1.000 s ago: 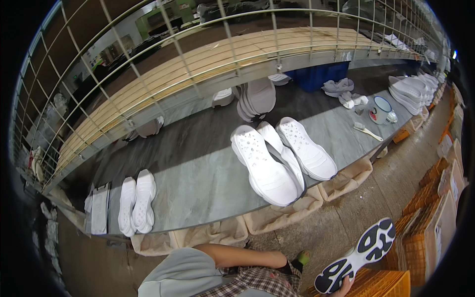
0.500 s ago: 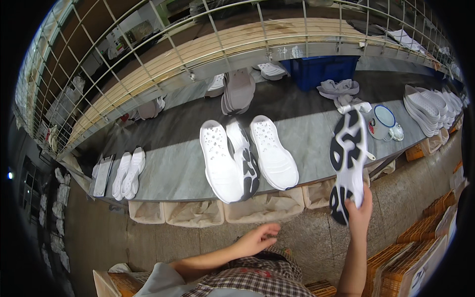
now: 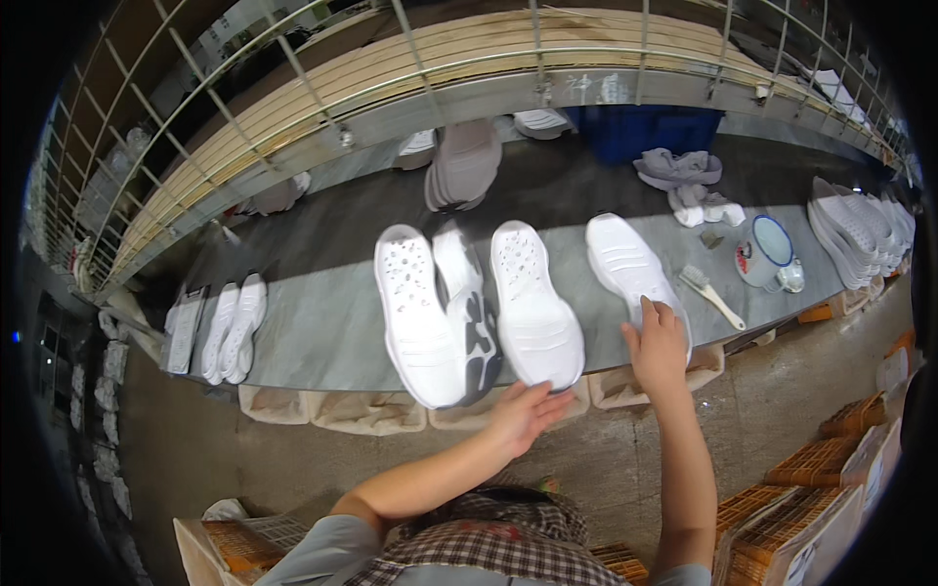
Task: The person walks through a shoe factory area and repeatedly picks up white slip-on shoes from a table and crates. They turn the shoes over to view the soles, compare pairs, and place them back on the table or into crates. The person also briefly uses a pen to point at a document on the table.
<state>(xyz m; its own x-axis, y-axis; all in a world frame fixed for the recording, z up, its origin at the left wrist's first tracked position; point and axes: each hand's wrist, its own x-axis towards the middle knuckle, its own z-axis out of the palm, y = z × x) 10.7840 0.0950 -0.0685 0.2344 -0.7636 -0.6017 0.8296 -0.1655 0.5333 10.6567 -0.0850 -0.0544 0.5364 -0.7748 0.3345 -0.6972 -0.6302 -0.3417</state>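
Note:
My right hand [image 3: 660, 350] rests on the lower part of a white shoe sole [image 3: 625, 256], its thumb apart from the fingers. That sole lies on the table with its inner side up. My left hand [image 3: 526, 418] is open, fingers stretched, at the near end of another white sole [image 3: 535, 313]. Whether it touches that sole I cannot tell. To its left lies a white sole with small holes [image 3: 415, 322], overlapping one tilted on its side [image 3: 474, 327] that shows a black-patterned underside.
A brush [image 3: 713, 296], a white bowl with a blue rim [image 3: 767, 249] and crumpled cloths [image 3: 684, 181] lie at the right. Stacked soles stand at the far right [image 3: 845, 234] and back [image 3: 464, 166]. Wire mesh [image 3: 420, 73] runs above; fabric-lined bins [image 3: 366, 412] line the near edge.
The sole in my right hand has been turned over and laid on the table. My left hand has moved up to the near end of the middle sole.

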